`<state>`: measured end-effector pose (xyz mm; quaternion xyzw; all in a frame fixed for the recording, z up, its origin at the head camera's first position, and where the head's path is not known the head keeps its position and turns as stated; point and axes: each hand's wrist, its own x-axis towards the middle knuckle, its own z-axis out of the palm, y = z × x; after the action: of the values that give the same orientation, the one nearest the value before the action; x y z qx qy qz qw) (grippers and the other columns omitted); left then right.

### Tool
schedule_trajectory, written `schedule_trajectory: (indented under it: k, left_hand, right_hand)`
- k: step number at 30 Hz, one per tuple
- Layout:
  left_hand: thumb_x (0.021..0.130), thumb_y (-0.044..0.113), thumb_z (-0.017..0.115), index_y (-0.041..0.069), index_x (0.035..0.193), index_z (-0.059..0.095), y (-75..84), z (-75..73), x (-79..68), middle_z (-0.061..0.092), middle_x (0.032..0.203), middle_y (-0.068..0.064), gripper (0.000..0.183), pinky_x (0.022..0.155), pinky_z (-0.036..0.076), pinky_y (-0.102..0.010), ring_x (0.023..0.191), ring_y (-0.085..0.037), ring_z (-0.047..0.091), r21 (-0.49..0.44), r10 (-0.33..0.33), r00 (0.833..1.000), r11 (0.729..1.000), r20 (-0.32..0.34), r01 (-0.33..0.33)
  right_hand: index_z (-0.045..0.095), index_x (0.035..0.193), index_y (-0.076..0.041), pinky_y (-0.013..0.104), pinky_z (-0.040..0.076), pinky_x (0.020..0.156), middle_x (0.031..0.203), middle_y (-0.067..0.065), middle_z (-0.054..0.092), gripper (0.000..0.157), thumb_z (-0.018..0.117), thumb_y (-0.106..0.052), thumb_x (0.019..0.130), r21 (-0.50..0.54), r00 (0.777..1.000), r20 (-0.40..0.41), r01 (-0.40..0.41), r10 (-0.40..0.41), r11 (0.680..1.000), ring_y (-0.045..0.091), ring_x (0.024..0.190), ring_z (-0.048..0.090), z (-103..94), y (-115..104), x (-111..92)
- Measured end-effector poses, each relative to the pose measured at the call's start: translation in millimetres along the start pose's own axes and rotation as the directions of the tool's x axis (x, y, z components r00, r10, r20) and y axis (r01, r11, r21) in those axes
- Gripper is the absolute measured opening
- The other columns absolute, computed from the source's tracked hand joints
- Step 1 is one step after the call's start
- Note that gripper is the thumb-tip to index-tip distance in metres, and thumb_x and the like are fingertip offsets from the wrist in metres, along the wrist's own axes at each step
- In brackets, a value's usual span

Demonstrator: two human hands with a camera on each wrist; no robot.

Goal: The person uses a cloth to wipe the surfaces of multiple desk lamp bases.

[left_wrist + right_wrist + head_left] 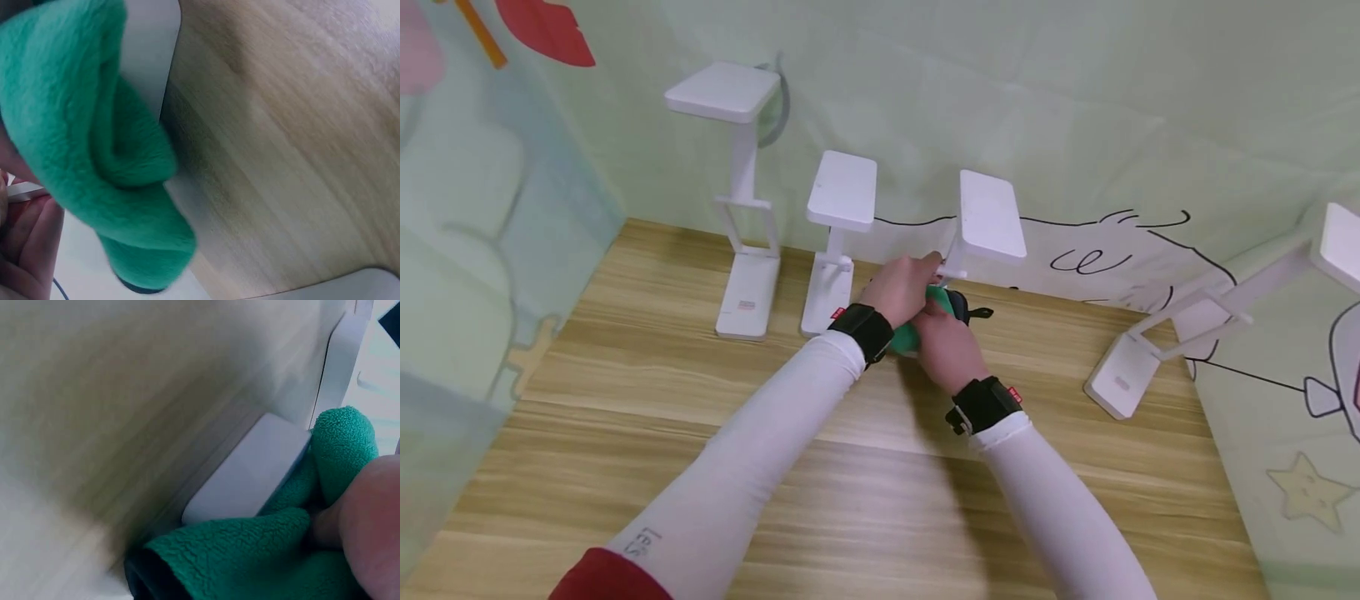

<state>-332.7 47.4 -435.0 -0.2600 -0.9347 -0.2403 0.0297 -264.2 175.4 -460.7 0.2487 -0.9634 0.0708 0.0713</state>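
A green fleecy cloth (906, 337) with a dark underside and a small black loop lies bunched over the base of the third white desk lamp (991, 215) from the left. My right hand (951, 346) grips the cloth against that base; in the right wrist view the thumb sinks into the green folds (250, 550), beside the bare white end of the lamp base (250, 469). Just beyond, my left hand (898, 287) reaches to the lamp's stem, its fingers pinching a thin white bar (25, 191) in the left wrist view. The cloth hides part of the base.
On the left stand a taller white lamp (748, 292) and a shorter one (842, 187), close to my left hand. Another white lamp (1123, 375) leans at the right edge of the wooden table (880, 500). A printed cloth backdrop (1075, 125) rises right behind the lamps.
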Motion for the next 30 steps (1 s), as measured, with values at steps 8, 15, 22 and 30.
schedule_trajectory:
  k: [8,15,22,30]
  left_hand:
    - [0.098,0.009,0.058,0.016,0.110,0.056,0.6,1.4,1.3,0.063,0.091,0.002,0.014,0.070,0.052,-0.029,0.075,-0.011,0.058,-0.001,0.032,0.999,0.999,-0.028,-0.032]
    - [0.098,0.008,0.058,0.015,0.114,0.055,-0.5,1.7,0.2,0.065,0.095,0.001,0.018,0.075,0.053,-0.029,0.082,-0.011,0.061,0.010,0.020,1.000,1.000,-0.018,-0.020]
    - [0.098,0.005,0.055,0.014,0.116,0.055,-0.3,2.9,0.8,0.066,0.096,-0.001,0.020,0.075,0.054,-0.030,0.084,-0.014,0.063,0.011,0.031,0.999,0.999,-0.008,-0.031]
    - [0.097,0.006,0.059,0.014,0.116,0.055,1.0,1.9,0.0,0.067,0.096,0.000,0.022,0.071,0.053,-0.028,0.080,-0.012,0.062,0.008,0.017,1.000,1.000,-0.019,-0.017]
  right_hand:
    - [0.057,0.134,-0.005,0.050,0.052,0.092,0.143,0.015,0.052,0.040,0.056,0.003,0.095,0.029,0.997,0.051,-0.064,0.063,0.998,0.032,0.130,0.045,-5.4,8.9,-4.0]
    - [0.051,0.142,-0.006,0.053,0.046,0.099,0.148,0.015,0.046,0.048,0.051,0.004,0.096,0.055,0.991,0.079,-0.109,0.104,0.993,0.035,0.133,0.041,-4.9,13.9,-9.6]
    - [0.051,0.142,-0.006,0.056,0.047,0.097,0.147,0.018,0.045,0.057,0.052,0.011,0.088,0.082,0.982,0.051,-0.186,0.182,0.979,0.038,0.131,0.043,-2.2,15.9,-28.6]
    - [0.054,0.141,-0.008,0.055,0.048,0.095,0.147,0.018,0.046,0.058,0.051,0.014,0.087,0.066,0.983,0.064,-0.174,0.170,0.983,0.038,0.131,0.042,-4.2,9.0,-47.9]
